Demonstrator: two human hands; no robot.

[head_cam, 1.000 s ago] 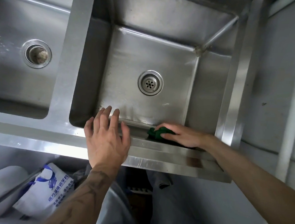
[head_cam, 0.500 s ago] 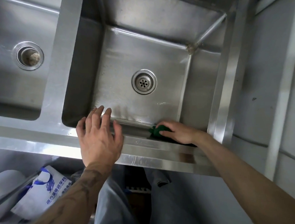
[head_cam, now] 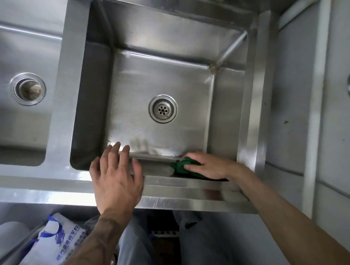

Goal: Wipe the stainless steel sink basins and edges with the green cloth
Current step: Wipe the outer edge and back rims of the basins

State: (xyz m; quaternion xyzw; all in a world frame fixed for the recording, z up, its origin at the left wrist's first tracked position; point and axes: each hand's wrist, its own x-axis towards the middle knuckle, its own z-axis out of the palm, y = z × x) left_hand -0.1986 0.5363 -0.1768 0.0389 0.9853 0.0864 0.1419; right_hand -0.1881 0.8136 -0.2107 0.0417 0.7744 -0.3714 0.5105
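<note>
Mid-wipe: your right hand (head_cam: 209,167) clamps crumpled green cloth (head_cam: 180,167) in steel basin (head_cam: 167,76)'s near-right corner; left hand (head_cam: 116,179) flat, fingers apart, on front rim (head_cam: 42,184). Next, likely sweep left.

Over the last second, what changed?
Right hand slid the cloth slightly right along the front wall of the basin, toward the corner. Left hand stayed flat on the front rim; grip on the cloth unchanged.
</note>
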